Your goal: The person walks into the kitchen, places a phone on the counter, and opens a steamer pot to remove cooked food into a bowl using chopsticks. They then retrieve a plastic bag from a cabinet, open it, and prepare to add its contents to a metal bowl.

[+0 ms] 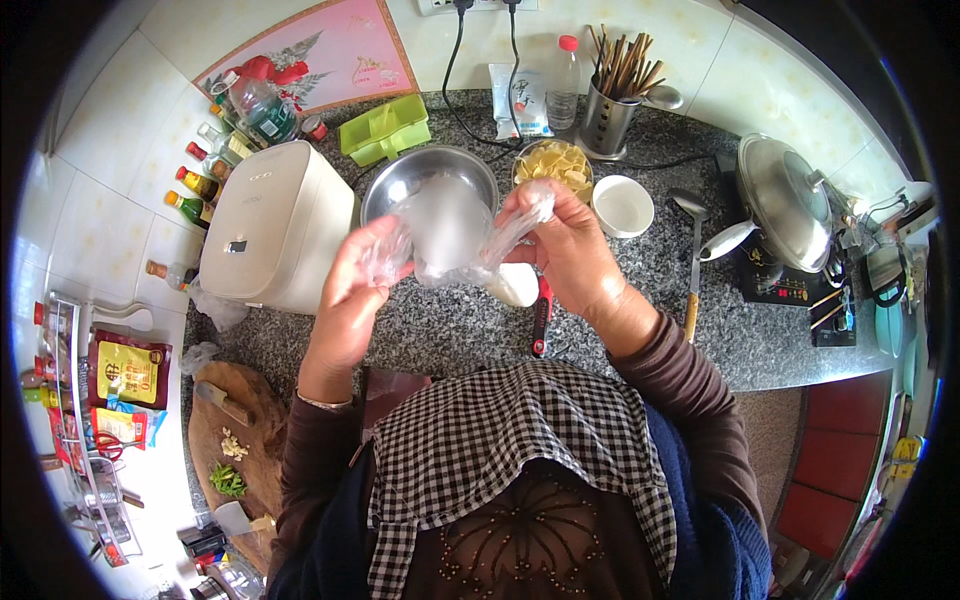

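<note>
My left hand [351,289] grips one side of a clear plastic bag [450,232], its thumb and fingers closed on the crumpled film. My right hand [574,251] pinches the gathered other side. The bag hangs stretched between both hands, over the near rim of a stainless steel bowl [382,169]. A white rounded object [514,284], partly hidden, lies just below the bag near my right hand. Beside it is a black and red handle [540,322] of a tool whose upper end is hidden. Behind my right hand stands a bowl of thin yellowish slices [553,163].
A white rice cooker [259,217] stands left, a small white bowl [622,206] right of centre. Further right are a ladle [696,247] and a lidded wok [784,202] on an induction cooker. A wooden chopping board [255,397] with a knife [225,403] lies lower left.
</note>
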`<state>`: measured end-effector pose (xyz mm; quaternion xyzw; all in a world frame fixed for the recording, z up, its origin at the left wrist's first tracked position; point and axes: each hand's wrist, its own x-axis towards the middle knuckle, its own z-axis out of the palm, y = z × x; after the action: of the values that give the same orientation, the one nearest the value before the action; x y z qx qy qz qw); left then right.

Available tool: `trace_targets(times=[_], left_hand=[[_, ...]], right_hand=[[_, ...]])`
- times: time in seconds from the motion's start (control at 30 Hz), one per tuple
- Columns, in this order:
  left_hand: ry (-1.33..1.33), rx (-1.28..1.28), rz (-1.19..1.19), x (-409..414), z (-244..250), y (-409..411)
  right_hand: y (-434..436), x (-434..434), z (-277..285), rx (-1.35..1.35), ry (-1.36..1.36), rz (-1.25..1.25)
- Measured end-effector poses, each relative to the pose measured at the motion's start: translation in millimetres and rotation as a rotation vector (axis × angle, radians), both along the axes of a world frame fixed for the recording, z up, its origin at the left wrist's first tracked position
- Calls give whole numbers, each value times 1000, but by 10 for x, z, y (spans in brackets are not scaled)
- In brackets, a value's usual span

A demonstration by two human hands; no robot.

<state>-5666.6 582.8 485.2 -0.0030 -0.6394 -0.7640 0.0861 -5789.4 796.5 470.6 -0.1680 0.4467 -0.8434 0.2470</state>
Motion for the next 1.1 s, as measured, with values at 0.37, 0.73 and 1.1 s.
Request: trace_targets(times=[0.37, 0.73, 1.1], left_hand=[[-92, -441, 60, -72, -265, 195], [105, -718, -108, 79, -352, -87], [90, -746, -74, 181, -392, 178]], right_hand=[[1, 37, -104, -24, -66, 103], [302, -358, -358, -5, -106, -181], [648, 80, -1312, 471, -421, -260]])
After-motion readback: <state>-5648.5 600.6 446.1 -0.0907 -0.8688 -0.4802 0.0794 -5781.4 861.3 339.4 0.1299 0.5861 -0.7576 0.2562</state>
